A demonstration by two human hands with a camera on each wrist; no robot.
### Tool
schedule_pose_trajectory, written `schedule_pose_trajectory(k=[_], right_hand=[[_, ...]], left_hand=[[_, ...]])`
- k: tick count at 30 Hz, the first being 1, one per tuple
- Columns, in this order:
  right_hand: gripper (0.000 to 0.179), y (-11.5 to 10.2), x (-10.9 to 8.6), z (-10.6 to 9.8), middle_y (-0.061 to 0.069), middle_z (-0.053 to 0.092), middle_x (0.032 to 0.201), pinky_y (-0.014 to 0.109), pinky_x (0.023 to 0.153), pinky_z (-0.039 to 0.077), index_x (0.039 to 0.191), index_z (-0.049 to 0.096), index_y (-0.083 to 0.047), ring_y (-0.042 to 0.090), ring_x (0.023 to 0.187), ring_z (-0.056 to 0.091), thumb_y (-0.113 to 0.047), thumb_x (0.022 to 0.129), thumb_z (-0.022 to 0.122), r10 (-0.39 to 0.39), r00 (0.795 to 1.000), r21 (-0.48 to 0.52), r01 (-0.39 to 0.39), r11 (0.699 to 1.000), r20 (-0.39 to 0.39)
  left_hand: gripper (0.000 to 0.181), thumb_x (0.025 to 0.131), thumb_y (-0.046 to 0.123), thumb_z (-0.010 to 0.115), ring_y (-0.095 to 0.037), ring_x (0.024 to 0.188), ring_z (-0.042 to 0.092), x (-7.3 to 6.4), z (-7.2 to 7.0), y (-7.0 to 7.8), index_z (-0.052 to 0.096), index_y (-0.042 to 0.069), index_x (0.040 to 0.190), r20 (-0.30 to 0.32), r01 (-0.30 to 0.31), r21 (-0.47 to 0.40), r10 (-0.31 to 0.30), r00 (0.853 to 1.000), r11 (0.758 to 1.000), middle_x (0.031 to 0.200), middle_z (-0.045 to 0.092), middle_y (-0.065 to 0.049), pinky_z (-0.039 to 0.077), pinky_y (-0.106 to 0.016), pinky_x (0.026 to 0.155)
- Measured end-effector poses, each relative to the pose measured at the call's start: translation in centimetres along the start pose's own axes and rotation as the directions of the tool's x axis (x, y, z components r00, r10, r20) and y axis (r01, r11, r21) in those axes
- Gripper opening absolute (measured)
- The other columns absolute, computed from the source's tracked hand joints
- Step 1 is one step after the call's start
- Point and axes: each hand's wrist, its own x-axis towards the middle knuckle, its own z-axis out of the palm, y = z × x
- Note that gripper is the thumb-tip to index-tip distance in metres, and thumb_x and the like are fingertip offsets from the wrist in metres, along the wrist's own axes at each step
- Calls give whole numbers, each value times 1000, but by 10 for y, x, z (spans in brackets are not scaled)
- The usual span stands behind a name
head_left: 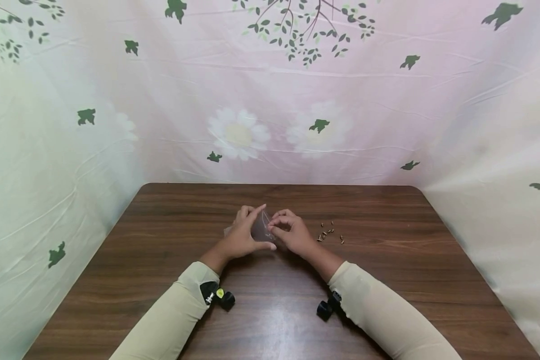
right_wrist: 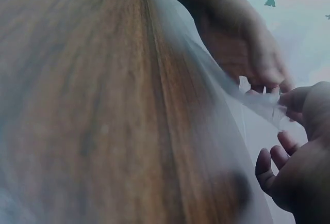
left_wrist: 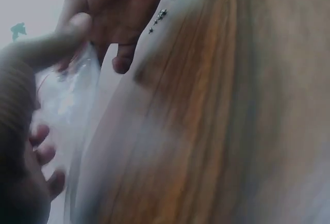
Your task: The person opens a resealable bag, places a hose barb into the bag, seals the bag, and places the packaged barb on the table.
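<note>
Two hands, one thin plastic bag

The clear plastic bag [head_left: 261, 230] sits between the two hands, over the far part of the counter [head_left: 274, 310]. The left hand [head_left: 240, 241] curves round it, thumb and index finger spread wide; how firmly those fingers grip, I cannot tell. The right hand [head_left: 294, 237] pinches the bag's right edge between thumb and fingers; whether it holds anything else does not show. Just right of that hand lie several small metal pieces [head_left: 324, 233].

To handle the bag well, the pinch should be light and close to the rim, since thin film probably clings and slips. The left hand had best brace the bag without crushing it, so the sides can part. Moving the right wrist gently should avoid scattering the loose pieces.
</note>
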Motion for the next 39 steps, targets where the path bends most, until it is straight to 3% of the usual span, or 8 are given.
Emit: schedule_pose_trajectory(k=[3,6,13,21,26,34,36,39], right_hand=[[10,-2,0,0,20,67,126,26,101,50,103,82,3,23,121,60,-4,97,80,44,999,43,-44,998,6],[13,-2,0,0,21,66,130,30,106,47,106,82,3,21,123,58,-7,98,80,76,997,80,-76,994,6],[16,-1,0,0,18,63,131,26,100,51,110,82,3,17,123,55,-6,98,80,107,994,136,-111,985,32],[12,0,0,1,19,62,131,35,108,45,102,83,3,22,125,55,-6,94,82,75,995,122,-83,989,68],[8,0,1,1,18,63,132,31,107,47,96,82,2,26,128,56,-6,94,82,85,994,108,-92,990,69],[21,0,1,3,17,55,143,26,77,61,109,75,11,22,128,54,-8,103,75,171,978,258,-196,946,117],[21,0,1,2,17,55,145,26,81,60,109,74,12,23,130,53,-8,102,75,175,977,266,-202,942,122],[20,0,1,1,18,57,145,29,98,54,105,76,9,28,135,53,-7,96,81,159,980,229,-183,956,121]], left_hand=[[126,73,57,99,-38,150,34,0,3,1,31,20,173,-16,19,95,-17,1000,995,165,36,-17,29,-67,119],[127,76,59,96,-41,157,34,0,6,2,29,12,173,-23,23,126,-20,1000,992,172,35,-19,23,-71,123],[106,85,48,89,-38,145,51,1,7,3,38,4,167,-27,-12,130,15,1000,991,158,54,-17,27,-69,122],[100,86,40,85,-36,137,53,1,6,2,37,4,167,-8,-11,105,12,1000,994,155,55,-17,26,-70,121],[103,87,45,87,-36,139,53,2,6,0,37,4,168,-11,-11,116,12,1000,993,158,54,-17,27,-70,120],[101,89,49,86,-35,138,54,0,6,0,38,6,168,-28,-15,117,19,999,993,155,56,-16,29,-70,118],[99,88,45,85,-35,135,55,0,7,-2,39,6,167,-40,-24,114,28,999,993,153,58,-16,30,-70,117],[97,86,40,85,-33,128,59,1,8,-5,41,4,165,-71,-33,96,40,997,995,148,60,-16,32,-71,115]])
